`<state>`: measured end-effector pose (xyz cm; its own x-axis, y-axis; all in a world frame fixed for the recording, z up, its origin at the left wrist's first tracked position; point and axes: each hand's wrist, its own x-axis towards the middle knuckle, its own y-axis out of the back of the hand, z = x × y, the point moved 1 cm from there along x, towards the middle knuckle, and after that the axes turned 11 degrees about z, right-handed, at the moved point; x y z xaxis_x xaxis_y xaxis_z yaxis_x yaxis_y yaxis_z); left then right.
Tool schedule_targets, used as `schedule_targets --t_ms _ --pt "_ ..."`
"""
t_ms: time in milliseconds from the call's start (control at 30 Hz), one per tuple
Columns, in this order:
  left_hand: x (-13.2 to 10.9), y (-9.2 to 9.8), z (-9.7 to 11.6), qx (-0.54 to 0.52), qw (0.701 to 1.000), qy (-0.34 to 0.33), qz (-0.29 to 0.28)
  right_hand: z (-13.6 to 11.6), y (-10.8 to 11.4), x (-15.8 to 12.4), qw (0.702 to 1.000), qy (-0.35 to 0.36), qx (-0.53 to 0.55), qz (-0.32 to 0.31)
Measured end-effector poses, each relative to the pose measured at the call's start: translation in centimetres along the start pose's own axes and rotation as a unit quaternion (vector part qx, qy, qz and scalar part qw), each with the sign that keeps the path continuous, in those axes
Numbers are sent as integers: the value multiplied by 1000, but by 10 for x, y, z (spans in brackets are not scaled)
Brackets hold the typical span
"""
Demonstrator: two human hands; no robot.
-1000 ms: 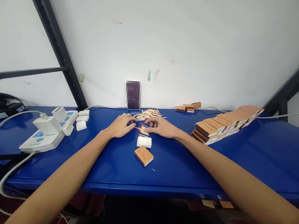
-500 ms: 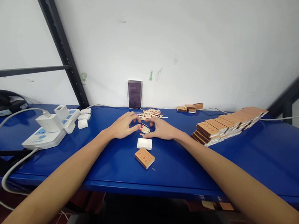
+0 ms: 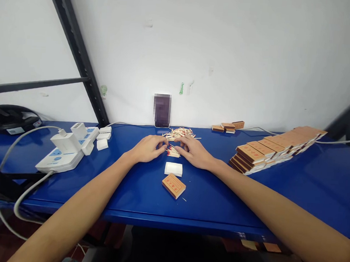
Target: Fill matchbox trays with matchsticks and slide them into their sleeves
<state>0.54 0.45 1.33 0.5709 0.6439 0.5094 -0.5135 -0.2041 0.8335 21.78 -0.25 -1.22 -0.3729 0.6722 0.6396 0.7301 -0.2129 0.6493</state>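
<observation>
A small bunch of red-headed matches (image 3: pixel 173 151) lies on the blue table, roughly lined up side by side. My left hand (image 3: pixel 151 148) is at its left, by the red heads, with thumb and forefinger curved and slightly apart. On the other side my right hand (image 3: pixel 196 152) has its thumb by the matches and its forefinger raised above the thumb. Neither hand has a match lifted. Just behind the fingertips is a loose heap of matches (image 3: pixel 181 133). Nearer me sit a white matchbox tray (image 3: pixel 173 169) and a brown matchbox (image 3: pixel 174 186) lying at an angle.
Rows of stacked matchboxes (image 3: pixel 270 148) stand at the right, with a few more matchboxes (image 3: pixel 228 126) by the wall. On the left are a power strip (image 3: pixel 60 158) with chargers and several white pieces (image 3: pixel 103 144). A dark-screened device (image 3: pixel 162 110) leans against the wall.
The view has shifted slightly, so everything sits further right. My right thumb has moved up from the near end of the bunch, and the matches lie more evenly.
</observation>
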Motion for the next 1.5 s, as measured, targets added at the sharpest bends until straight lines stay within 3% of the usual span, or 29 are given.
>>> schedule_targets --t_ms 200,400,667,833,1100,1500 --pt "-4 0 8 -50 998 -3 -28 -9 -1 -8 995 72 -44 -52" --pt "-5 -1 9 -57 998 -1 -39 -10 -1 -7 992 80 -52 -85" --pt "-4 0 8 -46 998 15 -48 -9 0 -7 993 81 -22 -83" --pt "-4 0 7 -50 997 15 -48 -9 1 -8 996 61 -33 -51" --pt "-5 2 6 -49 998 10 -45 -9 0 -7 994 77 -35 -76" --pt "-4 2 8 -45 997 5 -54 -8 -1 -8 995 69 -37 -62"
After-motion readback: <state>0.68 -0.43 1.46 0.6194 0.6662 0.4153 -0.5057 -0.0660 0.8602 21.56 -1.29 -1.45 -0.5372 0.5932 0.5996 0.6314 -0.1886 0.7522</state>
